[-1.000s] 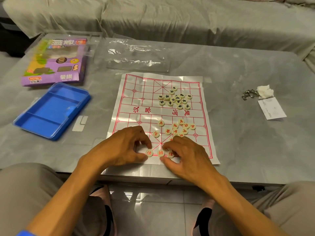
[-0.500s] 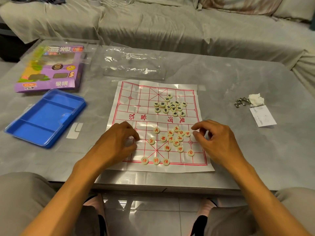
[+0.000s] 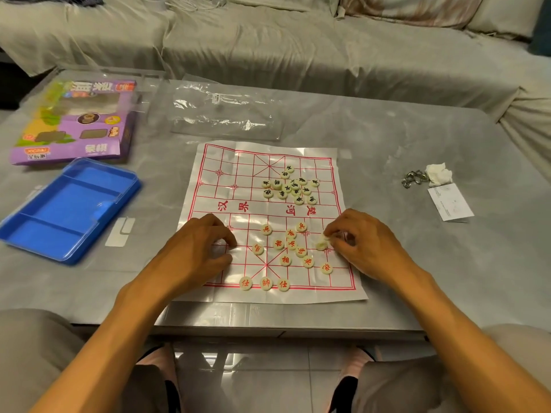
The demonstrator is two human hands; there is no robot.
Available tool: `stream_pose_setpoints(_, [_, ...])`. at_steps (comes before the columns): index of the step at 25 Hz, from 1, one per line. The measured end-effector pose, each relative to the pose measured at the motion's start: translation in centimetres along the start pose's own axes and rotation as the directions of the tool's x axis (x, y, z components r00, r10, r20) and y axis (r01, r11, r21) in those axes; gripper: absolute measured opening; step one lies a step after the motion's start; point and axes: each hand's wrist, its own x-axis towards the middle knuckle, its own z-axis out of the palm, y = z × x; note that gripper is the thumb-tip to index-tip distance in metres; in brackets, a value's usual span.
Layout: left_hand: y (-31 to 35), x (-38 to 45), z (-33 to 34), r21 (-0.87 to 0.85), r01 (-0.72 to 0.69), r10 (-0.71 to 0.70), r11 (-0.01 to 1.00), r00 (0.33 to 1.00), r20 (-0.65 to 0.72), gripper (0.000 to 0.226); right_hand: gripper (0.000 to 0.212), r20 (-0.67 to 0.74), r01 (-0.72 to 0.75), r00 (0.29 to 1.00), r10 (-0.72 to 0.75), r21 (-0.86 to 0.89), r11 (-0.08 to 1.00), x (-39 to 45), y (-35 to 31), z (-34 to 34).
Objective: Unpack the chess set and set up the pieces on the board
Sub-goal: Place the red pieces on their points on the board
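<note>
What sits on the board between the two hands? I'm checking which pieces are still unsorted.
In the head view, loose red-marked pieces lie scattered on the board between the left hand and the right hand.

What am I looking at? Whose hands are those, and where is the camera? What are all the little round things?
The camera sits on a person's head and looks down, so you see their own two arms. On the grey table lies a paper board with red lines, for Chinese chess. The round things are game pieces: a bunch with black writing farther away, and ones with red writing nearer. Three red ones already stand in a row at the near edge. The right hand pinches one piece in its grip. The left hand rests curled on the board. On the left lie the blue tray and the purple box.
</note>
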Motion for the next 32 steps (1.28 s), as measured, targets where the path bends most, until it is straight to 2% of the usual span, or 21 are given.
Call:
stream_pose_setpoints(3, [0.1, -0.1, 0.1, -0.005, -0.009, 0.009, 1.0, 1.0, -0.007, 0.019, 0.023, -0.084, -0.072, 0.994, 0.07, -0.015, 0.997, -0.1, 0.5, -0.1])
stream_pose_setpoints(5, [0.1, -0.1, 0.0, -0.003, -0.012, 0.012, 1.0, 1.0, -0.011, 0.019, 0.026, -0.107, -0.036, 0.994, 0.036, 0.002, 0.999, 0.2, -0.8, 0.1])
stream_pose_setpoints(9, [0.2, -0.1, 0.0, -0.003, -0.015, 0.015, 1.0, 1.0, -0.008, 0.018, 0.032, 0.025, 0.17, 0.985, -0.169, -0.067, 0.983, 1.4, -4.3, 1.1])
stream_pose_setpoints(11, [0.3, -0.1, 0.0, -0.005, -0.012, 0.012, 1.0, 1.0, -0.004, 0.019, 0.033, 0.086, 0.189, 0.98, -0.181, -0.104, 0.976, 1.5, -4.6, 1.3])
stream_pose_setpoints(17, [0.1, 0.1, 0.0, -0.011, -0.004, 0.004, 1.0, 1.0, 0.006, 0.019, 0.032, 0.099, 0.136, 0.988, -0.122, -0.144, 0.98, -0.9, -2.4, 0.4])
stream_pose_setpoints(22, [-0.1, -0.1, 0.1, -0.004, -0.002, 0.002, 1.0, 1.0, 0.008, 0.019, 0.033, -0.045, 0.076, 0.996, -0.08, -0.069, 0.995, 0.2, -2.0, 0.5])
stream_pose_setpoints(25, [0.0, -0.1, 0.0, -0.01, -0.009, 0.009, 1.0, 1.0, 0.005, 0.02, 0.034, 0.005, 0.068, 0.998, -0.067, -0.086, 0.994, 1.3, -3.0, 1.0])
stream_pose_setpoints(32, [0.1, 0.1, 0.0, -0.011, -0.008, 0.008, 1.0, 1.0, 0.01, 0.02, 0.035, -0.028, -0.031, 0.999, 0.031, -0.024, 0.999, 1.8, -3.5, 1.7])
